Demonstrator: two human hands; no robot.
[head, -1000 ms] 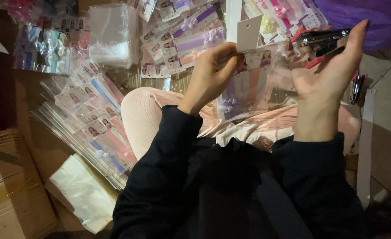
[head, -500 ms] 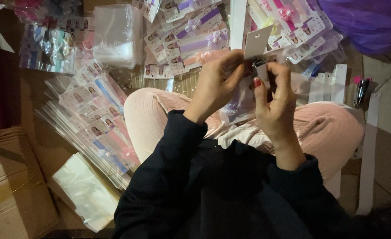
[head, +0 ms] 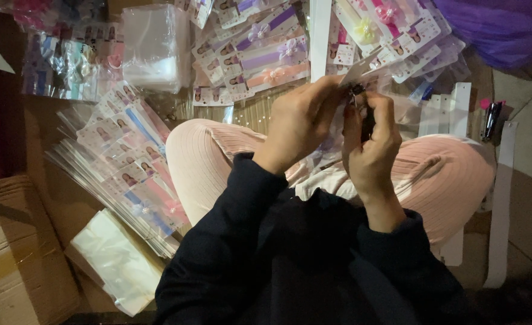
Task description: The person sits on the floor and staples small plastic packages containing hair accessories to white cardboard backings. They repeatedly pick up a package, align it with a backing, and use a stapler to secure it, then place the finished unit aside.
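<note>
1. Small white card [head: 357, 71] with a clear sleeve [head: 329, 141] hanging under it, held up over the lap between both hands, roughly mid-frame near the top.
2. Left hand [head: 299, 123] curled in from the left, fingers closed and pinching the card's edge.
3. Right hand [head: 371, 141] right beside it, touching or nearly so, fingers wrapped shut around a small dark tool [head: 367, 120] pressed up at the card; can't make out exactly what kind of tool.
4. Both arms in dark sleeves [head: 242, 241], legs in pink ribbed trousers [head: 434, 174] folded underneath.
5. Just beyond the hands on the floor: a spread of carded headbands [head: 266, 54] with little bows in purple, peach and yellow.
6. Off to the left: a fanned pile of packed headbands [head: 127, 162] in clear bags, plus a stack of empty clear bags [head: 151, 48] further up.
7. Lower left: a crumpled white plastic bag [head: 112, 259] next to a cardboard box [head: 13, 241].
8. Far right: white card strips [head: 500, 198] on the tiles and a purple bag [head: 494, 27] in the top corner.
</note>
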